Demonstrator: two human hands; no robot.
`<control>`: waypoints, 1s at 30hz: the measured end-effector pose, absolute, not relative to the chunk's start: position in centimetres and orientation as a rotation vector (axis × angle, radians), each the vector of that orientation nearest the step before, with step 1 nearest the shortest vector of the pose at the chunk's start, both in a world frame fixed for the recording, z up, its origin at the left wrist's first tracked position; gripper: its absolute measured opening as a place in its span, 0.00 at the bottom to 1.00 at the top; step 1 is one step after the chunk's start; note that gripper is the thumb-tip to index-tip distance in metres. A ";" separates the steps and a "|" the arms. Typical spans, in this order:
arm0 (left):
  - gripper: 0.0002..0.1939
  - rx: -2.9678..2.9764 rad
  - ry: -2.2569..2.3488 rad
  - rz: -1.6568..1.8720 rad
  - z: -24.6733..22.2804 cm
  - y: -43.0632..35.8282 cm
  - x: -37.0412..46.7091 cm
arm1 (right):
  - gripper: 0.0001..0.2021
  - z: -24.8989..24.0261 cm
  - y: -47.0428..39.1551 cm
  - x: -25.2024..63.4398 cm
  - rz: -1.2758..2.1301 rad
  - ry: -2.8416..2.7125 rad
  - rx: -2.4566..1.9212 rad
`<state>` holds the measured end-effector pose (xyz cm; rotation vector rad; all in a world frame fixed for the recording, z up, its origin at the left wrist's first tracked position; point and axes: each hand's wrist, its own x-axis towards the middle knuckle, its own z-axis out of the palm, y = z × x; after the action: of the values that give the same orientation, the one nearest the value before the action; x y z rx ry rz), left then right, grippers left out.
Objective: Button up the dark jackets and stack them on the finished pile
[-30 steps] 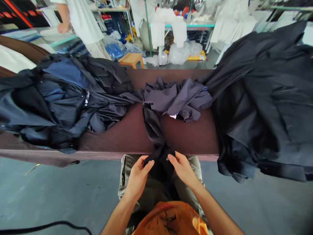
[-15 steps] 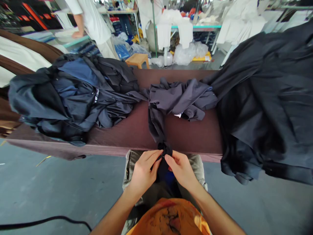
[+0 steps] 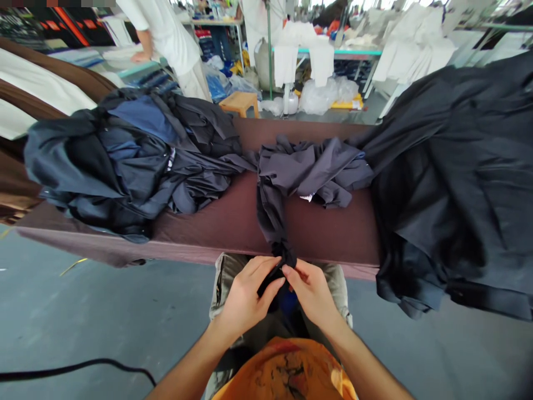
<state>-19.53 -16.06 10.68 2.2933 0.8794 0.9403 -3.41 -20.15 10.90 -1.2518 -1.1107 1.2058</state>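
A dark garment (image 3: 308, 166) lies crumpled on the brown-covered table (image 3: 233, 222), with one narrow part hanging over the front edge toward my lap. Both hands pinch the end of that part just beyond the edge. My left hand (image 3: 250, 291) grips its left side, thumb and fingers closed on the black cloth. Close beside it, my right hand (image 3: 310, 289) has thumb and index finger pressed together on the cloth's right side. The fingertips of both partly cover the gripped end.
Heaps of dark clothing lie at the left (image 3: 125, 161) and right (image 3: 458, 183), the right one hanging past the table edge. A wooden stool (image 3: 240, 101) and a person in white (image 3: 175, 44) are beyond the table. A black cable (image 3: 83, 364) crosses the floor.
My left thumb has moved slightly away from its fingers, showing more black cloth between them. The whole view has shifted a little; both hands remain at the cloth's end.
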 end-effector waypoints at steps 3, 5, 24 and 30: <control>0.15 2.275 0.899 0.950 10.6 -16.2 -19.7 | 0.16 10.6 -20.3 -3.8 1.178 -1.069 -1.254; 0.14 2.265 0.921 0.966 10.6 -16.3 -19.8 | 0.16 10.4 -20.3 -4.1 1.182 -1.045 -1.261; 0.02 2.264 0.764 0.811 10.7 -13.2 -21.3 | 0.20 10.7 -20.3 -3.6 0.746 -1.527 -1.492; 0.03 2.309 0.691 0.787 10.4 -13.1 -21.8 | 0.11 11.6 -18.9 -2.7 0.455 -1.602 -1.303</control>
<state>-21.77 -13.11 10.36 2.3087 0.6909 0.7866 -2.74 -18.88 11.59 -1.3026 -1.6018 0.4547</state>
